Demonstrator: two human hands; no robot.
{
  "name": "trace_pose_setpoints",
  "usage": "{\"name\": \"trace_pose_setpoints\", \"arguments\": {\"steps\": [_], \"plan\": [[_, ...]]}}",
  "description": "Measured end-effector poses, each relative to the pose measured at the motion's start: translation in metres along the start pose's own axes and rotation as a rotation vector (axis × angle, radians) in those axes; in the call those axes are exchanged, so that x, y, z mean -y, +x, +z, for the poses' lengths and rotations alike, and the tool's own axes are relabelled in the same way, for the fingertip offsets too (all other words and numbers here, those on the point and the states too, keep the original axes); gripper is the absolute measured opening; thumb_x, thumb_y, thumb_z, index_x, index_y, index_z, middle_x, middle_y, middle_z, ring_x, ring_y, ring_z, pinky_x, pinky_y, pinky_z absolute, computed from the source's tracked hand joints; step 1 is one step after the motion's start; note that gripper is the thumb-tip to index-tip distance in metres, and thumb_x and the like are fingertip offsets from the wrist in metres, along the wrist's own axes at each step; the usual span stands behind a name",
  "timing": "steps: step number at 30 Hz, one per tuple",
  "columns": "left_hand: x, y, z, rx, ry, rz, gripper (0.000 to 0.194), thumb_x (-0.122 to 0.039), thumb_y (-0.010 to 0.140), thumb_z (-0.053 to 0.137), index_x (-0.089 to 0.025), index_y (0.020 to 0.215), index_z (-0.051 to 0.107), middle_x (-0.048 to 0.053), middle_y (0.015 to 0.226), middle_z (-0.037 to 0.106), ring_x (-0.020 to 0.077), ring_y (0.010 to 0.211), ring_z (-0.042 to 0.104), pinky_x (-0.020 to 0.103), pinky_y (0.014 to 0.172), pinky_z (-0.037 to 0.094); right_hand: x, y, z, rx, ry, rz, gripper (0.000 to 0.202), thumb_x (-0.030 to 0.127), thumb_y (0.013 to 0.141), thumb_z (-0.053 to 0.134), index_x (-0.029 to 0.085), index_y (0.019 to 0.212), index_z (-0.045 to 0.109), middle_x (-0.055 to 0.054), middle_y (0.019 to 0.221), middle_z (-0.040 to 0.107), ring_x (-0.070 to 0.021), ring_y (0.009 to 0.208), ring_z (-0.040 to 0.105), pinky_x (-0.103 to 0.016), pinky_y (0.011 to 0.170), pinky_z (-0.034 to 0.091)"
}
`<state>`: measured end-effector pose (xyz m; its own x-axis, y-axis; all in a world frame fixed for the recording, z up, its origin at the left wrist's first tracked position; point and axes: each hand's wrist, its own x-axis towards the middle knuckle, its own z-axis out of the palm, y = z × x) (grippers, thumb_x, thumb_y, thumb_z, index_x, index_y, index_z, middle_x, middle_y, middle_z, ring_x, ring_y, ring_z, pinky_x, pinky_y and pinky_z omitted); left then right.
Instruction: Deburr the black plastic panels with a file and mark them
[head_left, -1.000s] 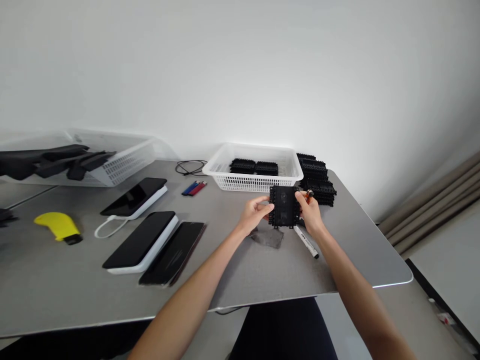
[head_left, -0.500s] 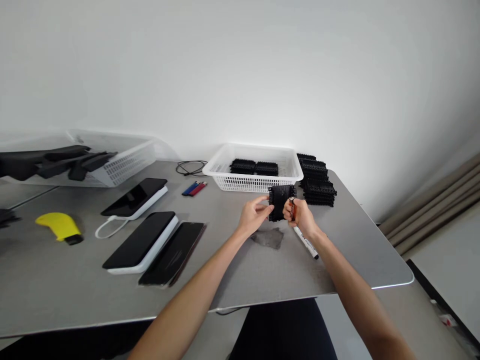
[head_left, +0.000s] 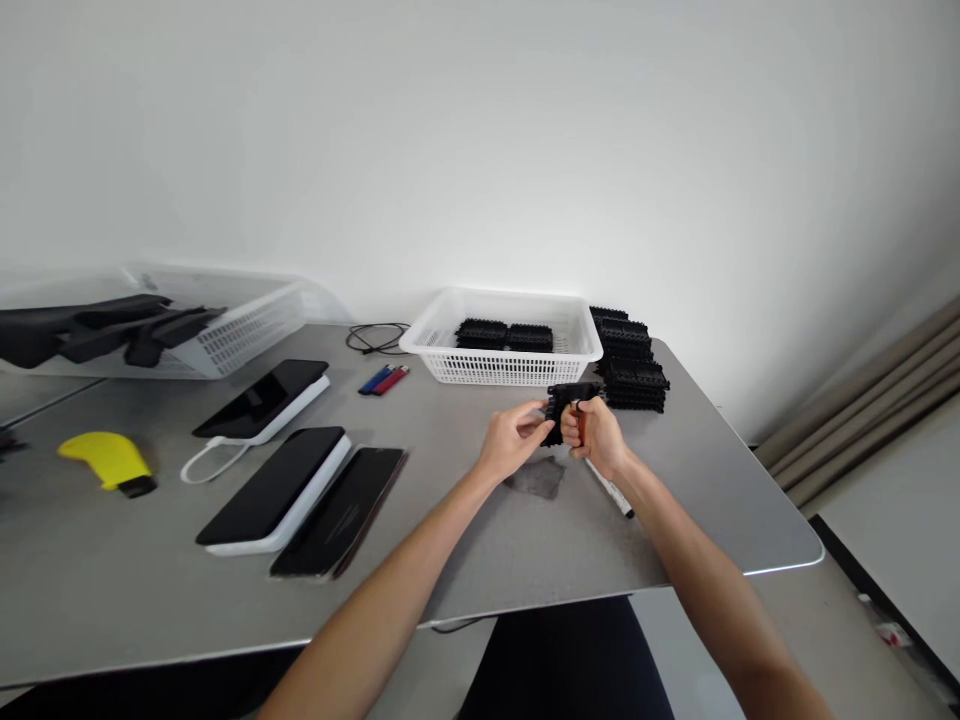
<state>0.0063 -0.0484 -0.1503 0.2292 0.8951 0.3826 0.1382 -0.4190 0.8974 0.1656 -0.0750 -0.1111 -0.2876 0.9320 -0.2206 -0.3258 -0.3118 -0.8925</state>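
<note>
Stiff black panel [head_left: 557,402], best taken by its edges

The left hand [head_left: 511,437] pinches its side above the tabletop [head_left: 442,445]; the right hand [head_left: 602,437] is closed round an orange lighter [head_left: 582,427] beside it. I'd guess it's light, its teeth brittle.

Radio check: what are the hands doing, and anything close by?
Left hand: holding black plastic piece. Right hand: gripping orange lighter beside it. White marker lying near right wrist.
</note>
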Motion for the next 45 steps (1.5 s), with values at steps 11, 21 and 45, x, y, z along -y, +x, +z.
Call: {"name": "trace_pose_setpoints", "arguments": {"steps": [11,21,45], "plan": [[-0.003,-0.001,-0.001,-0.006,0.038,0.026,0.032,-0.034,0.078,0.069,-0.017,0.105,0.070,0.004,0.077,0.076,0.0197,0.065,0.069,0.032,0.068,0.056,0.002,0.000,-0.005,0.018,0.092,0.070,0.019,0.040,0.067,0.041,0.021,0.066,0.038,0.005,0.059,0.028,-0.0094,0.049,0.020,-0.020,0.042,0.007],[-0.004,-0.001,-0.003,-0.034,0.009,0.026,0.031,-0.035,0.076,0.070,-0.019,0.103,0.071,0.004,0.075,0.075,0.0194,0.064,0.069,0.032,0.067,0.056,0.005,-0.004,-0.008,-0.027,0.200,0.035,0.021,0.043,0.070,0.040,0.023,0.068,0.037,0.005,0.059,0.027,-0.0109,0.049,0.023,-0.021,0.042,0.010],[0.009,0.012,-0.004,-0.141,-0.432,-0.247,0.047,-0.041,0.067,0.077,-0.018,0.103,0.056,0.003,0.066,0.071,0.0209,0.060,0.068,0.035,0.061,0.058,-0.009,0.007,-0.015,-0.561,-0.313,-0.498,0.036,0.037,0.062,0.074,0.022,0.084,0.049,0.009,0.061,0.035,-0.0082,0.053,0.032,-0.020,0.045,0.025]]}}
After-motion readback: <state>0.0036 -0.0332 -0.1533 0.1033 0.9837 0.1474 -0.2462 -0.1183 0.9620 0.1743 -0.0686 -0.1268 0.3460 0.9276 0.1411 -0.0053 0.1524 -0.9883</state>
